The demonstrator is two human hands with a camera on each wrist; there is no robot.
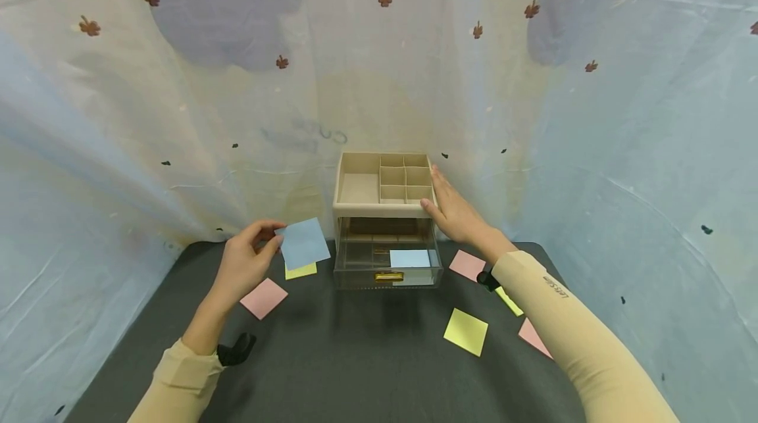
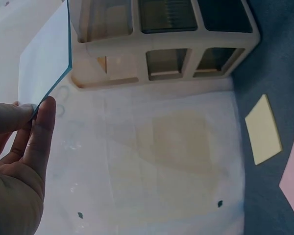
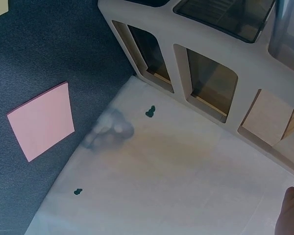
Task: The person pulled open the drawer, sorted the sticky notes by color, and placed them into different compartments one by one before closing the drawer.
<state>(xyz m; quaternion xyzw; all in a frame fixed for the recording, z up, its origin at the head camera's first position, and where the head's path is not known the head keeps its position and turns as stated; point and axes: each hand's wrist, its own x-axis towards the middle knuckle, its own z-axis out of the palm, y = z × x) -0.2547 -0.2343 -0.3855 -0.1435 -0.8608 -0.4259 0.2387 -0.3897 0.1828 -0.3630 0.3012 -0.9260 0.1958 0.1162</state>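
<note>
My left hand (image 1: 243, 267) pinches a blue sticky pad (image 1: 304, 243) by its edge between thumb and fingers, left of the drawer organizer (image 1: 381, 211). In the left wrist view the hand (image 2: 24, 142) holds the blue pad (image 2: 48, 61) up near the organizer's side (image 2: 142, 59). My right hand (image 1: 458, 212) rests with straight fingers against the upper right side of the organizer. One clear drawer (image 1: 355, 277) is pulled out, and a light blue pad (image 1: 410, 258) lies in it at the right. The right wrist view shows only part of the right hand (image 3: 290, 210).
A pink pad (image 1: 264, 298) and a yellow pad (image 1: 301, 271) lie left of the organizer. To its right are a pink pad (image 1: 467, 265), a yellow pad (image 1: 466, 331), another yellow one (image 1: 509, 301) and a pink one (image 1: 534, 337). A patterned curtain (image 1: 379, 81) hangs behind.
</note>
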